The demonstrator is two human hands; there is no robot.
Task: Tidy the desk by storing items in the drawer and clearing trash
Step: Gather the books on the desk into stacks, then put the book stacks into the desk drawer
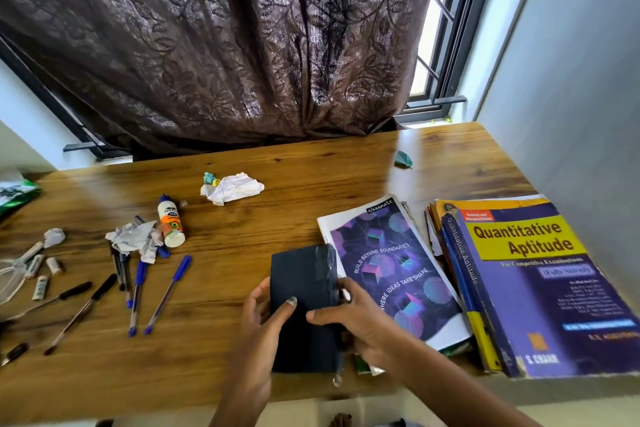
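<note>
Wooden table (pixel 294 180) spans the frame's middle band; dark brown leaf-pattern curtain (pixel 214 45) fills the upper centre; window frame (pixel 446 55) upper right; grey wall (pixel 571 80) down the right edge.

On the table, left: blue pens (pixel 166 295) and black pens (pixel 81 314) scattered; glue bottle (pixel 170 225) lying beside a crumpled foil wrapper (pixel 133 236); small paper rolls (pixel 41 274) near the left edge; green packet (pixel 14 191) at far left. Crumpled white paper (pixel 235 188) centre, towards the back; teal scrap (pixel 403 159) back right. Notebook (pixel 391 274) with purple cover right of centre; stack of books (pixel 526 288) at right, top one reads "Quantitative Aptitude".

Black pouch (pixel 301 305) sits lower centre, its right edge over the notebook's left side; grey tape patch on its upper right; a small ring hangs off its bottom corner.

My left hand (pixel 259 322) comes up from the bottom centre, wrist low; fingers curled round the pouch's left edge, thumb flat across its front; gripping it. My right hand (pixel 360 319) comes in from the lower right, forearm diagonal; thumb on the pouch's front, fingers wrapped behind its right edge; holding it too. Neither hand spread wide; both closed on the pouch. Can't tell whether the pouch rests on the table or is lifted just off it.
</note>
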